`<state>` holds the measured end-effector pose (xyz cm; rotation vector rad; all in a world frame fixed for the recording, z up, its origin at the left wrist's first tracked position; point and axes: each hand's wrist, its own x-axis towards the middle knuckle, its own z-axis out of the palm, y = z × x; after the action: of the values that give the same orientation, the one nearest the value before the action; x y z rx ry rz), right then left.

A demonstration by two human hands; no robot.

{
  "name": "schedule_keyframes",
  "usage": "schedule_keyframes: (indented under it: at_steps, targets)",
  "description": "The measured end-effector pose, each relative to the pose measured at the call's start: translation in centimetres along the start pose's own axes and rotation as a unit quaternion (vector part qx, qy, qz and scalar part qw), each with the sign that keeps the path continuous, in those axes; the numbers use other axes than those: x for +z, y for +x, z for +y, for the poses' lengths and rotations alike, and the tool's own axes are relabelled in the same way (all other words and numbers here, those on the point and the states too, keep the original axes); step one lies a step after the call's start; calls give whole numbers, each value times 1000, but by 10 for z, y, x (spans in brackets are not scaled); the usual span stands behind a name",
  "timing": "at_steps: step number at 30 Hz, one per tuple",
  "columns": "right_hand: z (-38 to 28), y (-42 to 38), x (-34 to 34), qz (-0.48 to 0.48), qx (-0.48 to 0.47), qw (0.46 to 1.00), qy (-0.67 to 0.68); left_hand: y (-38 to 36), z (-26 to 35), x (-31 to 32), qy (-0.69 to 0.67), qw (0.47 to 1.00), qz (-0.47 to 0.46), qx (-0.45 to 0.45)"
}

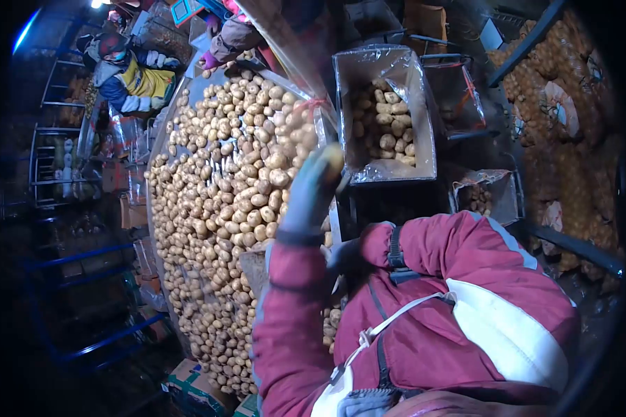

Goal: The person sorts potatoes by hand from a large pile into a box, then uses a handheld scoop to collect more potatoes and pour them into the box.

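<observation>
My left hand, in a grey-blue glove, reaches forward past the table edge towards the lined box. At its fingertips is a potato, blurred by motion. My right hand, in a dark glove, is low beside my left forearm; its fingers are in shadow and partly hidden. A broad heap of potatoes covers the sorting table to my left. In front of me stands a cardboard box lined with clear plastic, holding several larger potatoes.
Another lined box with small potatoes stands at the right, near netted sacks of potatoes. Across the table a person in a yellow apron stands; another person's gloved hand is at the far end. Blue metal rails run at left.
</observation>
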<state>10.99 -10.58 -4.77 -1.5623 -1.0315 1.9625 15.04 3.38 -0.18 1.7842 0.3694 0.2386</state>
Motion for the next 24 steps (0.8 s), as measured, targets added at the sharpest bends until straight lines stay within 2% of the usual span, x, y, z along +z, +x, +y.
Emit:
schedule_keyframes:
  at_steps: [2, 3, 4, 5, 6, 8, 10, 12, 14, 17, 20, 21, 22, 24]
  targets:
    - [12, -14, -12, -33, -16, 996, 78, 111, 23, 28, 26, 988, -94, 120]
    - [17, -18, -14, -41, -13, 994, 101, 122, 66, 45, -249, 967, -51, 15]
    - [21, -21, -15, -46, -8, 992, 118, 127, 109, 61, -501, 860, -6, -94]
    - [22, -25, -17, -51, -2, 990, 133, 131, 117, 70, -483, 871, 4, -91]
    - [21, -27, -17, -57, -2, 988, 141, 139, 66, 78, -311, 949, -39, 42]
    - [17, -29, -18, -69, -6, 986, 150, 120, 42, 69, -441, 884, -74, -134]
    - [10, -28, -19, -83, -21, 985, 153, 83, 45, 44, -399, 906, -71, -123]
    - [0, -27, -16, -92, -34, 984, 152, 41, 22, 12, -197, 979, -42, -25]
    - [-9, -25, -12, -100, -50, 983, 145, -9, 43, -28, -321, 925, 72, -190]
    - [-23, -24, -9, -105, -48, 981, 156, -106, 28, -86, -304, 904, 228, -194]
    - [-55, -41, -11, -84, -51, 976, 194, -234, 0, -125, -335, 829, 418, -160]
    - [-47, -27, -6, -84, 56, 978, 180, -281, -17, -135, -300, 806, 479, -178]
    - [-5, 0, -8, -112, 134, 964, 201, -326, -20, -135, -267, 774, 538, -201]
    - [-9, 5, -6, -97, 182, 968, 145, -402, -24, -126, -202, 702, 640, -238]
